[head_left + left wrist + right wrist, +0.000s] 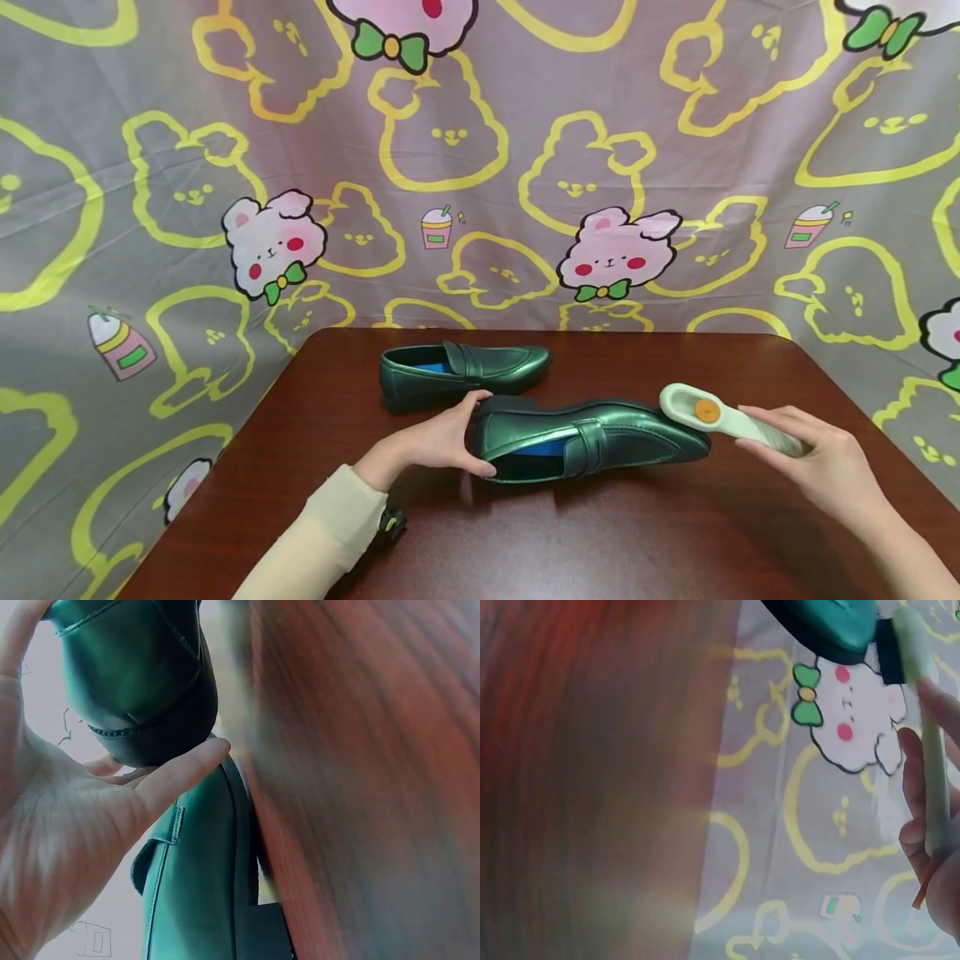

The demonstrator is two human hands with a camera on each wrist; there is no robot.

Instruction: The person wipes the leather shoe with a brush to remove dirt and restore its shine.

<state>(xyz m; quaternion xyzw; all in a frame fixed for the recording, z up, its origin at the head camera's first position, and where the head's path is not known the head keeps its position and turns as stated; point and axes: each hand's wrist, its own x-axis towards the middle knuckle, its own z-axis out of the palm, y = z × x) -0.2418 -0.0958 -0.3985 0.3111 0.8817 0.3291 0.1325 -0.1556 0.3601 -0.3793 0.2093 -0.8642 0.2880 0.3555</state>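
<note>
A dark green loafer (637, 435) with a blue insole is tipped so that its opening faces me. My left hand (442, 437) grips it round the heel (142, 675), thumb on the near side and fingers behind. In my right hand (832, 458) is a pale green brush (750, 427) with an orange round button, held by its handle. In the right wrist view the brush's dark bristles (889, 652) are right at the loafer's toe (840, 626). The matching loafer (495, 365) sits upright on the table behind, its toe pointing right.
The dark red-brown wooden table (637, 542) has rounded far corners. A grey cloth (510, 208) printed with yellow outlines and pink-cheeked cartoon animals hangs behind it and along both sides.
</note>
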